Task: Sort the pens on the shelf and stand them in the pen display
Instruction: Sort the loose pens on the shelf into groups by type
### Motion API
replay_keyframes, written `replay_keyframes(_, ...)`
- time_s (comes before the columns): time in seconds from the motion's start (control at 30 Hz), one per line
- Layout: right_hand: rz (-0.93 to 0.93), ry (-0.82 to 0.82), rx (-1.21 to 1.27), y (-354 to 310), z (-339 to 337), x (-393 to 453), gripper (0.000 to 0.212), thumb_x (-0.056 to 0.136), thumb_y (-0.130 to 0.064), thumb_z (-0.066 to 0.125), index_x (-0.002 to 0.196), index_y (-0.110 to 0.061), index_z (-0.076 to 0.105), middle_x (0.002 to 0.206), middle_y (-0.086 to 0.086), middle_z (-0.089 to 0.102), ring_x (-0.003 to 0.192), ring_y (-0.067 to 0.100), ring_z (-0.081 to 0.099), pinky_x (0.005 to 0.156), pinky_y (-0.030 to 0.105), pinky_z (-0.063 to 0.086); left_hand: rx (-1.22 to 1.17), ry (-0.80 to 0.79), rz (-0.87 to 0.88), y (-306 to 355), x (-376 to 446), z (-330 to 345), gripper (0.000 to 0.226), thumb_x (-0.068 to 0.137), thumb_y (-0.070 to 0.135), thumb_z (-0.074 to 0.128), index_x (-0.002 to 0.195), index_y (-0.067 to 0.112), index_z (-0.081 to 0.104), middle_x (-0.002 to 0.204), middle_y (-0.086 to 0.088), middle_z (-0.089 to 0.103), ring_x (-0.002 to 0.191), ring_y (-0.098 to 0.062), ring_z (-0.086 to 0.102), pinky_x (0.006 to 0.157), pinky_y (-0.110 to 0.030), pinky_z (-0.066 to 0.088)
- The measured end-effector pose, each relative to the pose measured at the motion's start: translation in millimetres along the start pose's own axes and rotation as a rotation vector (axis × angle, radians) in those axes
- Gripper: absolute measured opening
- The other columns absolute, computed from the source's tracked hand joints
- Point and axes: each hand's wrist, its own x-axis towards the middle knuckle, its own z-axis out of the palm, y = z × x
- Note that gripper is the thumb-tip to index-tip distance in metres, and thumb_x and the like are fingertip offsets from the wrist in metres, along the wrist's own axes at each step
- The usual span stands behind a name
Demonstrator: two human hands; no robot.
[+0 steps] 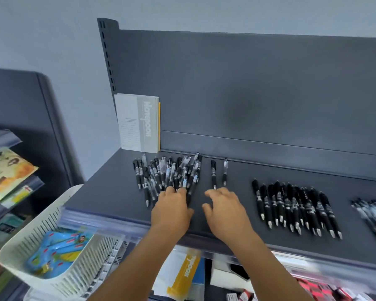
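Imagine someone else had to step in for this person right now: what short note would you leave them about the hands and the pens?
Left hand: fingers spread on the near end of the mixed pile of pens at the left of the shelf; no firm grip visible.
Right hand: open, holding nothing, just short of two single pens lying apart.
Done: a row of black pens is laid out to the right; another group of pens lies at the far right edge.
Left: sort the mixed pile and the two singles, then stand everything in the pen display, which is not in view.
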Motion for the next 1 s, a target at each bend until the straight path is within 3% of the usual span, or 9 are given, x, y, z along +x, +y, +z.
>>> replay_keyframes(0.17,0.001,-0.073,0.02,-24,20,4,0.033,0.098,-0.025,0.043,0.13,-0.016,0.049,0.129,0.007,0.047,0.122,0.023,0.04,0.093,0.032,0.04,-0.006,-0.042,-0.036,-16,-2,0,0.026,0.092,0.028,0.056,0.114,0.015,0.048,0.11,-0.007,0.06,0.099,-0.027,0.058,0.07,-0.033,0.042)
replay_keyframes(0.33,0.076,-0.082,0.031,-40,33,12,0.027,0.097,-0.026,0.045,0.121,-0.014,0.049,0.119,0.01,0.049,0.113,0.027,0.044,0.084,0.035,0.042,-0.077,0.017,-0.054,-29,3,-7,0.014,0.093,0.017,0.052,0.106,0.013,0.05,0.102,-0.008,0.061,0.092,-0.028,0.059,0.065,-0.031,0.04)
replay_keyframes(0.47,0.162,-0.066,0.029,-49,39,20,0.034,0.095,-0.029,0.05,0.125,-0.013,0.045,0.122,0.011,0.047,0.114,0.03,0.046,0.087,0.038,0.044,-0.139,0.061,-0.045,-37,7,-10,0.011,0.091,0.018,0.051,0.098,0.011,0.056,0.101,-0.008,0.06,0.09,-0.028,0.059,0.068,-0.032,0.044)
replay_keyframes(0.67,0.277,-0.028,0.069,-49,37,24,0.033,0.09,-0.005,0.047,0.123,-0.009,0.043,0.12,0.014,0.049,0.099,0.032,0.059,0.073,0.033,0.044,-0.222,0.126,-0.025,-44,10,-9,0.018,0.091,0.018,0.051,0.103,0.012,0.062,0.1,-0.005,0.061,0.089,-0.025,0.06,0.071,-0.032,0.05)
replay_keyframes(1.0,0.34,0.113,0.156,1,-7,8,0.03,0.091,-0.01,0.047,0.12,-0.015,0.048,0.121,0.008,0.047,0.095,0.027,0.058,0.073,0.029,0.043,-0.327,0.143,0.108,7,14,0,0.021,0.089,0.024,0.055,0.109,0.017,0.061,0.094,-0.005,0.066,0.087,-0.023,0.063,0.078,-0.035,0.053)
